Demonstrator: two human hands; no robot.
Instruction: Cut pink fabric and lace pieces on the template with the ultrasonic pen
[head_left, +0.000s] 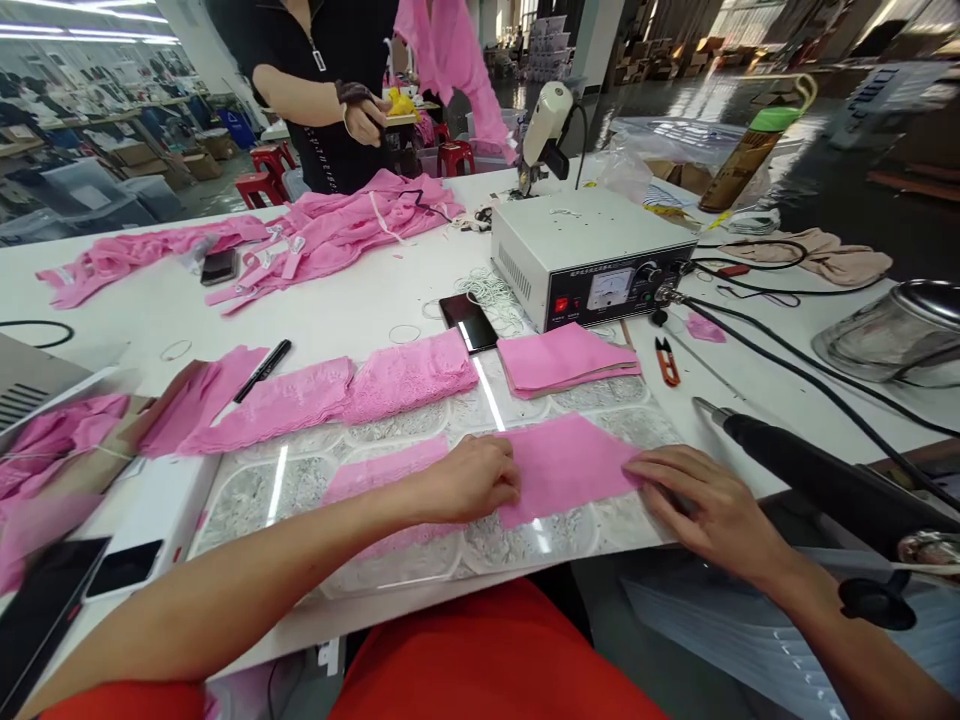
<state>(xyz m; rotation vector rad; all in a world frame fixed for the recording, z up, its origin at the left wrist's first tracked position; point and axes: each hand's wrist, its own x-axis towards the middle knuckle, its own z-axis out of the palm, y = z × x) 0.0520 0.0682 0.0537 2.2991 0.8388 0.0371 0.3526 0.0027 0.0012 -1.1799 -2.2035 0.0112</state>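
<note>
A smooth pink fabric panel [566, 465] lies on a clear-topped, marble-patterned work surface [637, 520] in front of me. My left hand [480, 478] is closed, its curled fingers at the panel's left edge, where a pink lace piece [397, 465] lies, partly covered by my forearm. At the right corner of the panel, my right hand [697, 495] pinches the edge between fingers and thumb. Just behind sits a stack of pink panels [566, 360]. To its left are folded pink lace pieces [412, 375].
A grey control box [592, 255] stands behind, with cables running to a black-handled tool [810, 480] close to my right hand. Orange thread snips [666, 362], a phone [469, 322] and a marker [262, 370] lie around. Across the table a person [322, 100] stands by pink garments [337, 230].
</note>
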